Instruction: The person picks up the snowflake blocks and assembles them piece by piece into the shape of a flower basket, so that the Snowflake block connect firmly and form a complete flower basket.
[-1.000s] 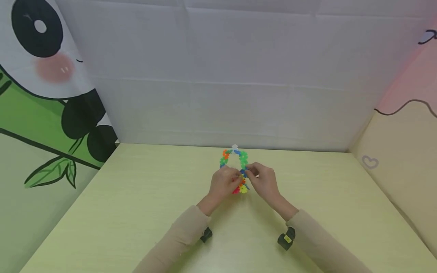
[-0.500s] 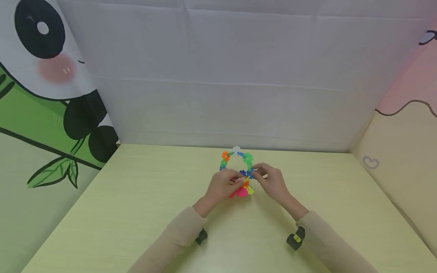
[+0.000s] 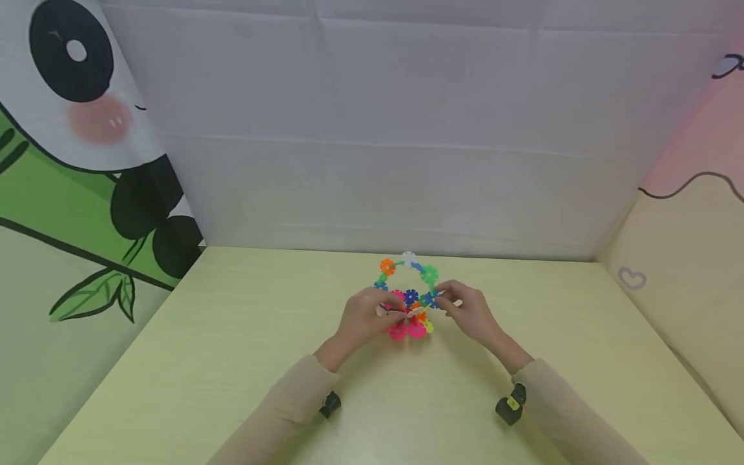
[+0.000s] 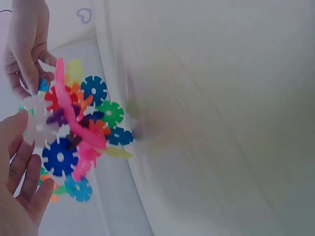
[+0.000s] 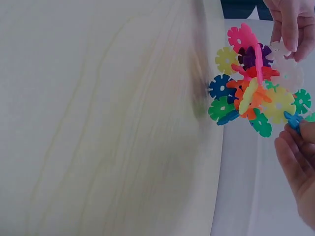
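Many coloured snowflake discs are slotted together into a basket-like build, a clustered body with a thin arch of discs rising behind it. My left hand pinches a white disc on the left side of the body. On the other side, my right hand pinches a blue disc near the foot of the arch. Pink discs face toward me at the bottom. In the left wrist view, a dark blue disc shows beside the left fingers. Parts of the body are hidden behind the left fingers.
The build is over the far part of a pale wooden table. Behind stands a plain white sheet, with cartoon-printed panels at the left and right. Small black cameras hang at both wrists.
Both hands have moved slightly apart, left hand leftward and right hand rightward. The build has turned, so its arch looks wider and more pink discs show in front.
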The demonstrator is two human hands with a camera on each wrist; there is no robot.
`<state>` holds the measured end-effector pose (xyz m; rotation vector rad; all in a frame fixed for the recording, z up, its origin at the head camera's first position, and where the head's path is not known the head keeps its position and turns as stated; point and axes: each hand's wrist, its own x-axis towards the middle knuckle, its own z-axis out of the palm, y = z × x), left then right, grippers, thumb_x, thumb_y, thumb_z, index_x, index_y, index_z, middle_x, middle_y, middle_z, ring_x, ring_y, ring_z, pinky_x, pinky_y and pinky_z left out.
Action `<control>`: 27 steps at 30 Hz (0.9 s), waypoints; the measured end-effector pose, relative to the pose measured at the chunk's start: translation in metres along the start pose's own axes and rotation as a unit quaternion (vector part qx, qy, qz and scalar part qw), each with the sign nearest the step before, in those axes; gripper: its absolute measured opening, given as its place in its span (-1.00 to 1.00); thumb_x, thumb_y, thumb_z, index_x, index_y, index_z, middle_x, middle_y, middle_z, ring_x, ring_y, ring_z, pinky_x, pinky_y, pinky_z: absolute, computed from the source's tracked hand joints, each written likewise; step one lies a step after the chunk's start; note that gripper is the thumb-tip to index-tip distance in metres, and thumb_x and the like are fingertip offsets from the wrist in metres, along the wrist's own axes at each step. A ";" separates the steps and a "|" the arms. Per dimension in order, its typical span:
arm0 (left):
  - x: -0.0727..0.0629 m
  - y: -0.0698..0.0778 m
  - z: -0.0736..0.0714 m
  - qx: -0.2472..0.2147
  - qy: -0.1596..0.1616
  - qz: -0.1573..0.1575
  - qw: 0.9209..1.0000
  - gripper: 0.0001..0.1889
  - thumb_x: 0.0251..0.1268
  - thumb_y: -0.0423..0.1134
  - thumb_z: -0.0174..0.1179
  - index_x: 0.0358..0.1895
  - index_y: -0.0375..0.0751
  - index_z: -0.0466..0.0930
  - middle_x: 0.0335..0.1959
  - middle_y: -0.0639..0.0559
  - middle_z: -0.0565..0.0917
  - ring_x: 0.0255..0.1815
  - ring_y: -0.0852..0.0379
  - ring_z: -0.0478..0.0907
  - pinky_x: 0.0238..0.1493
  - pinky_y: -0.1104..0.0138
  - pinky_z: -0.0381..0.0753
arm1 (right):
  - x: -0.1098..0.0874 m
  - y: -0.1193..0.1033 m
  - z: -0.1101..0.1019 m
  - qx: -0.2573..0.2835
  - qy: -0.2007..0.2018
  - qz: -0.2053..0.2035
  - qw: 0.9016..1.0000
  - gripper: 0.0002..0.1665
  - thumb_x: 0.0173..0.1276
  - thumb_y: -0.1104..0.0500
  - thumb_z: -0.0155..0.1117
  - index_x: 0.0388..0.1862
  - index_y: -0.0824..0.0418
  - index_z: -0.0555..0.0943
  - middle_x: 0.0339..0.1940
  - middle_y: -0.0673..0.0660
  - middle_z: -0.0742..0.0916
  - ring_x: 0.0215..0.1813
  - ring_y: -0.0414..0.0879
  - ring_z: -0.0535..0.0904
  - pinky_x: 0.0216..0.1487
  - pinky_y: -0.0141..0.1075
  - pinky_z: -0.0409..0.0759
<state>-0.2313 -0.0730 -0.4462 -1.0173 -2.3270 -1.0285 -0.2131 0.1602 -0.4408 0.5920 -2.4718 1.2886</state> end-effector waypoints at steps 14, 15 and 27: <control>-0.006 -0.036 -0.006 -0.076 0.047 -0.132 0.987 -0.72 0.03 -0.35 0.44 -0.17 -0.31 0.65 -0.24 -0.08 0.64 -0.22 0.01 0.62 -0.16 0.21 0.64 | 0.000 0.023 -0.007 -0.016 -0.004 0.018 1.000 -0.93 0.32 0.40 0.23 -0.24 0.32 0.54 -0.38 0.11 0.69 -0.29 0.18 0.62 -0.37 -0.32 0.64; -0.005 -0.038 -0.006 -0.094 0.042 -0.141 0.985 -0.72 0.05 -0.37 0.42 -0.14 -0.33 0.64 -0.22 -0.11 0.64 -0.21 -0.01 0.63 -0.17 0.21 0.64 | 0.000 0.025 -0.007 -0.015 -0.005 0.020 1.000 -0.93 0.32 0.40 0.22 -0.24 0.32 0.54 -0.37 0.12 0.69 -0.29 0.19 0.61 -0.37 -0.31 0.64; 0.010 -0.049 0.008 -0.179 0.031 -0.187 0.965 -0.87 0.20 -0.46 0.26 -0.18 -0.39 0.65 -0.25 -0.15 0.69 -0.21 -0.06 0.64 -0.23 0.30 0.65 | 0.011 0.035 -0.003 -0.010 0.019 0.051 0.998 -0.92 0.35 0.46 0.14 -0.21 0.36 0.50 -0.33 0.20 0.67 -0.25 0.18 0.61 -0.33 -0.20 0.66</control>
